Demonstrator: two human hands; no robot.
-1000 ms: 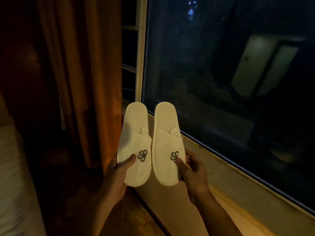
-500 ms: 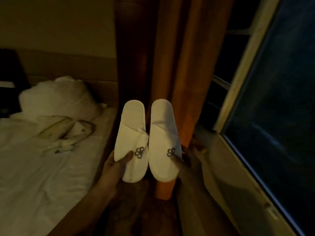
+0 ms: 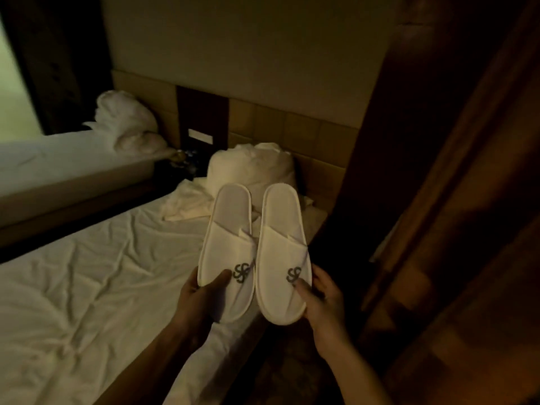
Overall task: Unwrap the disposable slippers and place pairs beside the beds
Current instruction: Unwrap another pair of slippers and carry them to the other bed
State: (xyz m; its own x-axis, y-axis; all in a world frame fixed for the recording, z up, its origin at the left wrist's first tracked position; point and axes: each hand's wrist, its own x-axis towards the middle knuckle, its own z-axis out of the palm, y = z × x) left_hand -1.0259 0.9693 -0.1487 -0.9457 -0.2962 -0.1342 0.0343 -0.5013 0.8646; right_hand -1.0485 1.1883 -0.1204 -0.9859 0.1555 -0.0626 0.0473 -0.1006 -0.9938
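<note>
Two white unwrapped slippers with a grey monogram are held up side by side in front of me, heels away. My left hand point(image 3: 201, 299) grips the toe end of the left slipper point(image 3: 226, 241), thumb on top beside the logo. My right hand point(image 3: 323, 299) grips the toe end of the right slipper point(image 3: 282, 244), thumb near its logo. Both slippers hang above the right edge of the near bed point(image 3: 87, 287), which has a crumpled white sheet.
A second bed point(image 3: 58, 162) stands at the back left, with a dark nightstand point(image 3: 187, 162) between the two. Bundled white bedding point(image 3: 251, 168) lies at the near bed's head. Brown curtains point(image 3: 438, 171) hang at the right. A narrow dark floor strip point(image 3: 292, 369) runs between bed and curtain.
My view has swung left from the window and curtain to the beds. Both hands keep the same hold on the slippers, which stay side by side.
</note>
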